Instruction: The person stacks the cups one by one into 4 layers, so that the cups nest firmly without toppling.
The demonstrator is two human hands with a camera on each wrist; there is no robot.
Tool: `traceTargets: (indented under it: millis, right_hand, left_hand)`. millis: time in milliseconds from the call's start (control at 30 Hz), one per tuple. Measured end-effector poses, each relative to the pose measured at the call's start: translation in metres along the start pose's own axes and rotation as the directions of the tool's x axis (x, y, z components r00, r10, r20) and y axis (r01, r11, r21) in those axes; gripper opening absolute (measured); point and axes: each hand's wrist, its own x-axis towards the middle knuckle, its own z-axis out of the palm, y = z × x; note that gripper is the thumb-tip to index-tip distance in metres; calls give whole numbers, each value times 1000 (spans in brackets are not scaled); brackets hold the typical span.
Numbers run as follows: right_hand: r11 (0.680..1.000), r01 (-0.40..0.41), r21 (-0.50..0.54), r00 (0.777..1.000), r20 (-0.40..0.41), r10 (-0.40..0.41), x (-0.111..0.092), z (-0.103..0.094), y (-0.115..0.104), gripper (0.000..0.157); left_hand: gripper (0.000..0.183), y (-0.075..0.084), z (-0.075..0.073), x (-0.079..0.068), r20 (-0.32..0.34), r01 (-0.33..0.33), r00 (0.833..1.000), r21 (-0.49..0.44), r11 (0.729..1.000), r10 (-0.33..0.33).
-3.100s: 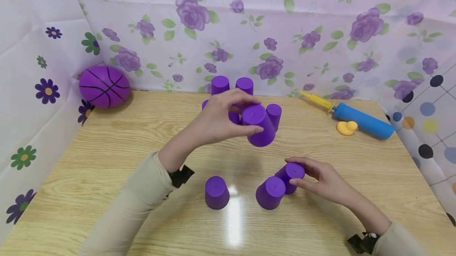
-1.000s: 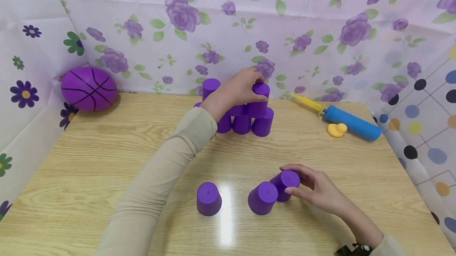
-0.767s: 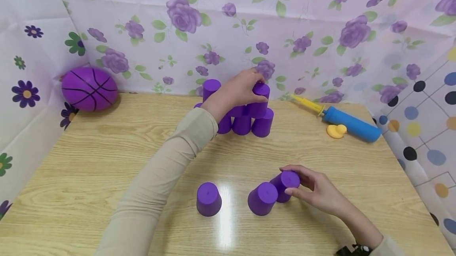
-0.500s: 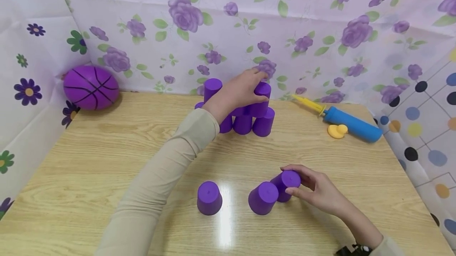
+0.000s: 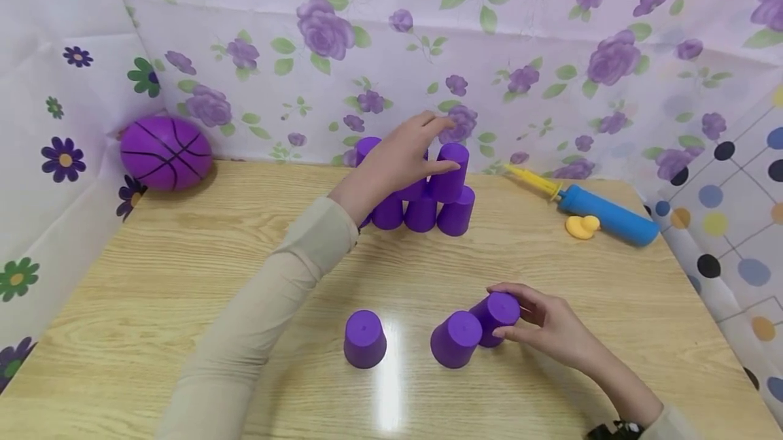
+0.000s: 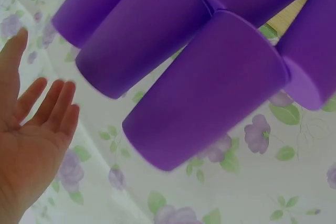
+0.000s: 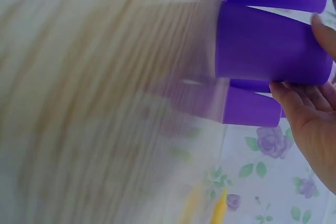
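Note:
Upside-down purple cups stand in two tiers at the back of the table. My left hand (image 5: 400,158) hovers by the upper tier's right-hand cup (image 5: 450,171), fingers spread and holding nothing. In the left wrist view that hand (image 6: 39,129) is apart from the upper cups (image 6: 205,93). It hides part of the stack in the head view. Lower cups (image 5: 455,214) show beneath. Near the front, my right hand (image 5: 550,328) grips an upside-down purple cup (image 5: 497,311) between thumb and fingers. Close beside it stands another purple cup (image 5: 455,341); a third cup (image 5: 365,341) stands farther left.
A purple ball (image 5: 166,153) with black lines sits at the back left corner. At the right lie a blue pump (image 5: 612,215) with a yellow nozzle and a yellow toy duck (image 5: 582,226). A flowered sheet (image 5: 330,79) hangs behind the wooden table (image 5: 202,256).
My left hand has carried a cup to the stack, set it on the upper tier's right end and let go, fingers spreading away. My right hand keeps its grip on its cup.

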Motion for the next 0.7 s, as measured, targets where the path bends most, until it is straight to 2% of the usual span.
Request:
traceTargets:
  millis: [100, 233, 333, 400, 567, 633, 700]
  right_hand:
    - [997, 20, -69, 1000, 6, -20, 0, 2, 4, 58]
    - [990, 20, -138, 999, 37, -15, -2, 5, 6, 62]
    - [985, 27, -168, 998, 61, -17, -4, 5, 4, 62]
    - [982, 37, -186, 997, 75, -23, -4, 4, 2, 61]
    - [973, 60, -223, 994, 103, -38, 0, 1, -4, 58]
    - [967, 75, -244, 994, 101, -52, 1, 1, -6, 58]
    - [960, 94, -265, 993, 94, -71, 4, 1, -9, 58]
  left_hand:
    - [52, -3, -3, -21, -131, -65, 989, -10, 998, 63]
    - [39, -8, -3, -55, -291, -129, 949, -4, 992, 122]
    - [37, -10, 0, -81, -355, -157, 923, -4, 988, 145]
    - [39, -11, 3, -94, -373, -169, 913, 17, 985, 163]
    - [44, -11, 16, -119, -356, -190, 910, 92, 978, 210]
    - [44, -10, 23, -131, -339, -193, 917, 81, 978, 209]
    - [45, -8, 29, -145, -308, -172, 935, 40, 984, 176]
